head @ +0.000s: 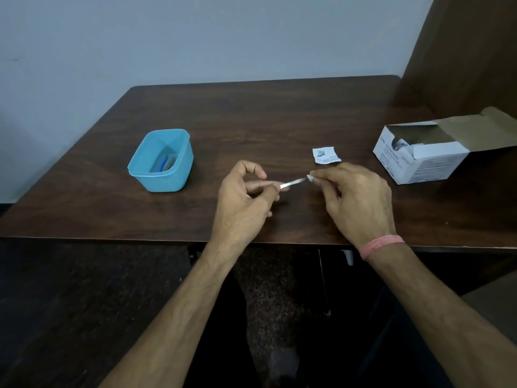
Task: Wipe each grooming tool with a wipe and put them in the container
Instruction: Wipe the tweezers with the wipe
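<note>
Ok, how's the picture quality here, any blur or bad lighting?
Head view: dim, flat light; the table edges bow from the wide lens; print on the white box and torn wrapper is too soft to read; the floor below is nearly black.

Over a dark wooden table [251,121], the left hand [246,197] pinches a slim silver metal grooming tool [293,182]; the right hand [355,200] pinches a small white wipe [311,178] at its tip. A blue plastic container [161,161] sits left.
</note>
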Demonstrator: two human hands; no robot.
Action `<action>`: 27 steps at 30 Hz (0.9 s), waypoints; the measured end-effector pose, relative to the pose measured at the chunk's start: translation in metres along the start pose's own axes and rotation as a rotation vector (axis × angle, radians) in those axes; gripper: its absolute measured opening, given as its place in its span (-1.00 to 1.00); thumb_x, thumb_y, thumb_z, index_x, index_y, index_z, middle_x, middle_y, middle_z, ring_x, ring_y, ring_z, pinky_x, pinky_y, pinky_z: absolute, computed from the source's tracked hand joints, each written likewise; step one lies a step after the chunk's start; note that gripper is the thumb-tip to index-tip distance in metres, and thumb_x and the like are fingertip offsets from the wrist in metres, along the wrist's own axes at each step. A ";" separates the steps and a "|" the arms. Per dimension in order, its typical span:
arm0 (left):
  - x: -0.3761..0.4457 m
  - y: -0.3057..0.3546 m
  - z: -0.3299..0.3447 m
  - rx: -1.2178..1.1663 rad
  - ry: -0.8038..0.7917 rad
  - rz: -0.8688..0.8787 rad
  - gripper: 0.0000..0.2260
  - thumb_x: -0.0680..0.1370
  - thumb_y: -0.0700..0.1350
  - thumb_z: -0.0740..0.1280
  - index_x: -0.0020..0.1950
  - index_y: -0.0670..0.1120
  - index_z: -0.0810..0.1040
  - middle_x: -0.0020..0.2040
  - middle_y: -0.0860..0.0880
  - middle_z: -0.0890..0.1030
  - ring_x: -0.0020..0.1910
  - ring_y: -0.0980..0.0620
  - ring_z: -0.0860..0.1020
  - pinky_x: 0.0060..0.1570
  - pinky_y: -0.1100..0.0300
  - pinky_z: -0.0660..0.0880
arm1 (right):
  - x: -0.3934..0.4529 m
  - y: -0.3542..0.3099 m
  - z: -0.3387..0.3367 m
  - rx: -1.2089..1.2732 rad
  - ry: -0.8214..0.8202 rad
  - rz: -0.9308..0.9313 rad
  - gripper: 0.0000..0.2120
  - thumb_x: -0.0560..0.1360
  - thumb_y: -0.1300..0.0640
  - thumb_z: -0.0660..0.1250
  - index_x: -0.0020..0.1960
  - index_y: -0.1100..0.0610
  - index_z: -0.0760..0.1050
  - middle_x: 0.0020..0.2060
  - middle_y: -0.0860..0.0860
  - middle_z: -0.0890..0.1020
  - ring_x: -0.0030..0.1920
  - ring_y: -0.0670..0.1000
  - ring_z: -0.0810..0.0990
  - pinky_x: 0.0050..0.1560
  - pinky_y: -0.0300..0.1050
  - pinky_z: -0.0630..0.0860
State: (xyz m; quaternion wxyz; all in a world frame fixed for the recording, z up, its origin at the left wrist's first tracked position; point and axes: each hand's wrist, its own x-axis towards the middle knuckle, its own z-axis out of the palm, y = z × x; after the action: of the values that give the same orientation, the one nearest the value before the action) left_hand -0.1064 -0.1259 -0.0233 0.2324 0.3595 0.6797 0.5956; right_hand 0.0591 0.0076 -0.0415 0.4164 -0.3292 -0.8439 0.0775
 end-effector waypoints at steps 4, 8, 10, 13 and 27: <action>0.000 -0.001 -0.001 -0.002 -0.004 -0.002 -0.75 0.66 -0.25 0.49 0.05 0.03 0.48 -0.09 -0.04 0.83 -0.13 0.05 0.74 -0.23 0.15 0.62 | 0.000 -0.002 0.000 0.011 -0.003 0.005 -0.88 0.65 0.05 0.51 0.14 -0.05 0.79 -0.05 -0.10 0.74 0.00 0.04 0.71 -0.08 0.01 0.64; -0.001 -0.001 0.001 0.033 -0.039 0.020 -0.78 0.68 -0.23 0.49 0.08 0.02 0.49 -0.07 0.01 0.84 -0.09 -0.22 0.76 -0.20 0.07 0.65 | -0.004 -0.002 0.001 0.035 -0.058 -0.161 -0.83 0.68 0.11 0.45 0.22 -0.01 0.77 -0.05 -0.07 0.72 -0.10 0.09 0.73 -0.19 0.12 0.67; -0.001 -0.001 0.002 0.042 -0.071 0.036 -0.79 0.69 -0.23 0.48 0.10 0.02 0.49 -0.04 0.05 0.84 -0.04 -0.33 0.73 -0.19 0.04 0.67 | -0.007 -0.004 0.001 0.034 -0.082 -0.280 -0.78 0.70 0.15 0.40 0.28 -0.01 0.75 -0.03 -0.06 0.70 -0.18 0.09 0.71 -0.29 0.10 0.65; 0.000 0.001 0.000 0.021 -0.086 0.053 -0.78 0.70 -0.24 0.48 0.12 0.02 0.49 -0.03 0.04 0.84 -0.11 -0.15 0.74 -0.20 0.10 0.65 | -0.008 -0.005 0.000 0.017 -0.055 -0.316 -0.77 0.71 0.14 0.40 0.29 -0.05 0.74 -0.02 -0.08 0.71 -0.19 0.07 0.71 -0.33 0.07 0.62; 0.001 -0.009 0.001 0.088 -0.073 0.093 -0.77 0.68 -0.19 0.51 0.06 0.04 0.48 -0.01 0.09 0.84 -0.03 -0.12 0.79 -0.02 -0.16 0.74 | 0.006 0.003 0.003 0.072 -0.066 0.026 -0.87 0.65 0.03 0.50 0.15 -0.05 0.80 0.04 -0.11 0.78 -0.04 0.03 0.73 0.02 0.10 0.68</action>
State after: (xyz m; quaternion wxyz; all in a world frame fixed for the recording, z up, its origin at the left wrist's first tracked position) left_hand -0.1084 -0.1253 -0.0325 0.2129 0.4220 0.6788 0.5620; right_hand 0.0556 0.0143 -0.0406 0.3990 -0.3221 -0.8496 0.1238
